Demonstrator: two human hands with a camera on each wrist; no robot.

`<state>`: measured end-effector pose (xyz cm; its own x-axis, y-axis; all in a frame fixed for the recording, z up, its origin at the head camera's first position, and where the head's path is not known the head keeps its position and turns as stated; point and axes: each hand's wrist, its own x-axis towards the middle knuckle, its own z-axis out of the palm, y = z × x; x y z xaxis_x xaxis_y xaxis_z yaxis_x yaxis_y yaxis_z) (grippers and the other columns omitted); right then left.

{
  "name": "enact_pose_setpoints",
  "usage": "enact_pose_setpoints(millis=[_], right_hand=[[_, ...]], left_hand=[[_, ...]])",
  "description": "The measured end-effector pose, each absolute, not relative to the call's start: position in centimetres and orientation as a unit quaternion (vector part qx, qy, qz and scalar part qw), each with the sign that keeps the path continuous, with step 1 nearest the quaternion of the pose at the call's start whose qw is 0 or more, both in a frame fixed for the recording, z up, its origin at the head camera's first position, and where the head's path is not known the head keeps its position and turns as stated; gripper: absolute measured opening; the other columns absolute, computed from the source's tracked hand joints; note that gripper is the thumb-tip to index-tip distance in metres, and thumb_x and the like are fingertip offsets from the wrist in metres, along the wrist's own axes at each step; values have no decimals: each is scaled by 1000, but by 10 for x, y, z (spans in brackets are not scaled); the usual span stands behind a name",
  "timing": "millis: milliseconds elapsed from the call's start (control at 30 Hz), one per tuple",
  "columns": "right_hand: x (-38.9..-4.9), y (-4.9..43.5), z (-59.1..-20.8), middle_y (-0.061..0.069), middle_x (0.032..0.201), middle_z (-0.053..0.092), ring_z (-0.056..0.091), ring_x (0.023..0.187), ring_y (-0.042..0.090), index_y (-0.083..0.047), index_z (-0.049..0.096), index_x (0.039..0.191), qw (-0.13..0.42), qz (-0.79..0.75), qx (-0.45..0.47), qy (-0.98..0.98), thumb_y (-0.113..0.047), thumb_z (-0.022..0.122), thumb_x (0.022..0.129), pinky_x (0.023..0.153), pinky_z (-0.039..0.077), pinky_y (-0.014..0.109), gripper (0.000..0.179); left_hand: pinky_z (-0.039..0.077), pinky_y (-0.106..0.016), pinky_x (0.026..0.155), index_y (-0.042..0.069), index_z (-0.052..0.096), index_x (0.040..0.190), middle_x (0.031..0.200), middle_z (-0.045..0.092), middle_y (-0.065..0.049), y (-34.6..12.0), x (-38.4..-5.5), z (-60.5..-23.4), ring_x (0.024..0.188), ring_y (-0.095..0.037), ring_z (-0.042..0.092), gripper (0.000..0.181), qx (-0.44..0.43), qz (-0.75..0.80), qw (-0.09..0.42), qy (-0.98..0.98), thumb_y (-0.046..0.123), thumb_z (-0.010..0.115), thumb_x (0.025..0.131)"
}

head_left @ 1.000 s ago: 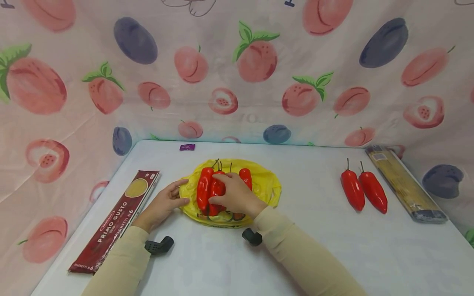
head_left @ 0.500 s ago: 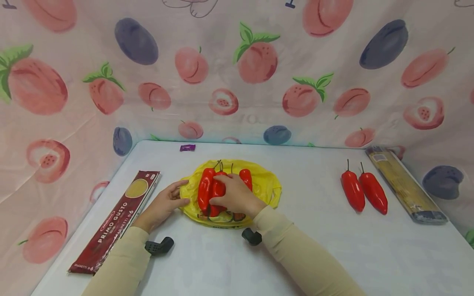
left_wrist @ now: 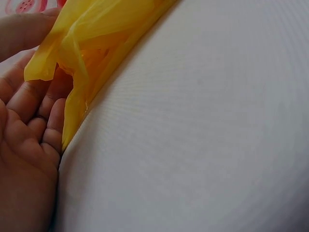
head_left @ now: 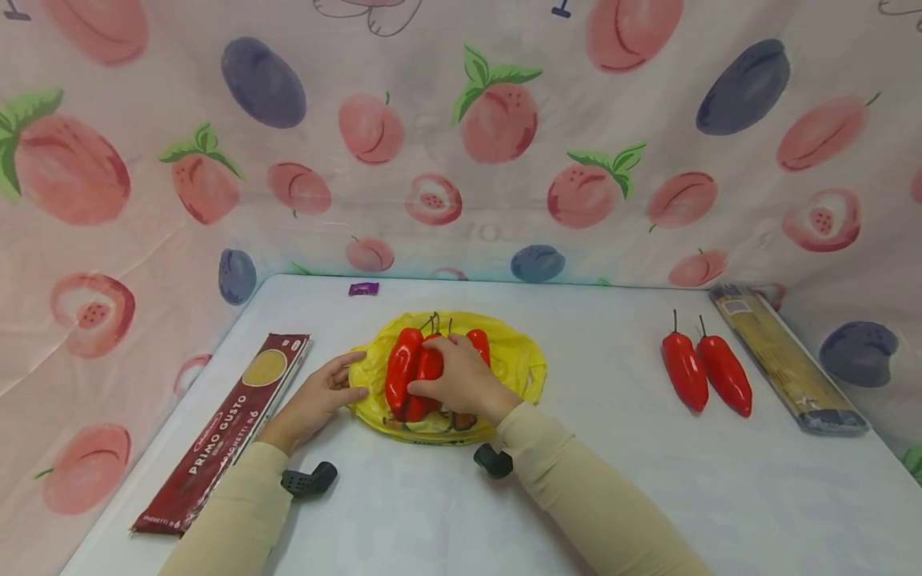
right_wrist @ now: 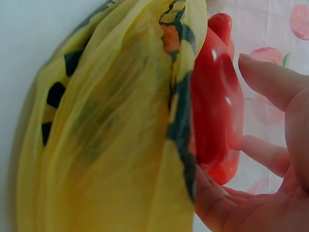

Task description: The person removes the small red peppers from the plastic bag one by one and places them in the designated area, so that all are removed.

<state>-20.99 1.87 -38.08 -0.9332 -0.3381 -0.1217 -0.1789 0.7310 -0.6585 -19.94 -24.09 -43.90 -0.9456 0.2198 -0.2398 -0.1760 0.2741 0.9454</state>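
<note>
Several glossy red chili peppers [head_left: 403, 370] with thin dark stems lie bunched on a yellow plastic bag [head_left: 515, 364] in the middle of the table. My right hand [head_left: 468, 380] is over the bunch, fingers and thumb spread around one pepper and partly hiding it. In the right wrist view, a finger [right_wrist: 270, 153] touches the red pepper [right_wrist: 217, 101], while the thumb stands apart from it. At the bag's left edge is my left hand [head_left: 317, 404], its fingers relaxed. In the left wrist view, its fingers lie behind a loose fold of the yellow bag [left_wrist: 79, 72].
Two more red chili peppers [head_left: 706, 374] lie side by side on the right. Beside them is a clear pack of spaghetti [head_left: 788, 360]. A dark red spaghetti packet [head_left: 230, 428] lies at the left, next to the left forearm. A small purple wrapped sweet [head_left: 363, 289] is near the back edge.
The peppers under my right hand have shifted slightly to the right, and its fingers have moved a little with them. My left hand has stayed in place.
</note>
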Motion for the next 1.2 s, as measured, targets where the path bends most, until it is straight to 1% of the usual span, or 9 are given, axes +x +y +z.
enact_pose_setpoints(millis=[133,233,467,633,733,867,1000,1133,1200], right_hand=[[-210,19,-381,14,157,33,32,142,32,-15,51,143,112,-345,-141,921,-39,80,85,89,56,51,69],[-210,19,-380,13,156,35,33,141,31,-14,52,143,108,-346,-143,921,-38,80,85,89,56,50,68],[-209,19,-379,11,146,44,46,126,26,-13,51,140,110,-358,-141,916,-37,78,87,88,57,44,65],[-211,19,-381,10,132,50,49,114,22,-10,50,134,108,-352,-141,919,-41,77,87,87,57,39,63],[-212,19,-382,9,126,51,49,111,21,-9,49,133,110,-350,-139,920,-43,77,86,85,57,37,64],[-212,20,-383,10,135,49,47,120,24,-12,49,140,115,-355,-142,917,-39,77,87,82,58,40,65],[-211,21,-382,13,150,40,39,134,30,-16,51,145,122,-347,-151,918,-33,76,88,83,58,46,65],[-211,23,-381,15,153,38,36,137,33,-16,53,144,124,-344,-153,918,-30,75,89,86,57,48,61],[-211,24,-382,15,151,40,39,135,32,-16,55,142,120,-355,-155,914,-29,75,89,86,57,47,59]], left_hand=[[37,-47,112,17,35,155,153,44,-13,-241,-200,-440,136,-31,45,72,21,602,162,782,19,71,93],[37,-47,111,16,34,156,153,44,-13,-241,-200,-440,137,-31,44,72,27,599,160,784,20,70,94],[37,-47,111,16,34,156,154,43,-13,-241,-200,-441,138,-32,43,72,27,601,163,782,19,70,94],[36,-47,112,15,33,156,154,43,-14,-241,-200,-439,138,-32,43,72,26,604,160,780,19,70,94],[36,-47,112,14,33,156,154,43,-14,-240,-199,-438,137,-32,43,73,26,604,159,781,19,70,94],[35,-47,112,14,32,156,154,43,-14,-239,-199,-438,138,-31,43,73,25,601,160,783,19,70,94],[35,-47,112,13,32,156,154,43,-15,-239,-198,-437,137,-32,43,73,29,603,158,781,18,69,94],[37,-45,112,12,32,156,153,43,-15,-239,-198,-436,137,-32,44,72,30,607,157,778,17,69,95],[37,-44,111,12,31,156,154,43,-15,-239,-198,-436,137,-32,43,72,29,606,157,779,17,69,95]])
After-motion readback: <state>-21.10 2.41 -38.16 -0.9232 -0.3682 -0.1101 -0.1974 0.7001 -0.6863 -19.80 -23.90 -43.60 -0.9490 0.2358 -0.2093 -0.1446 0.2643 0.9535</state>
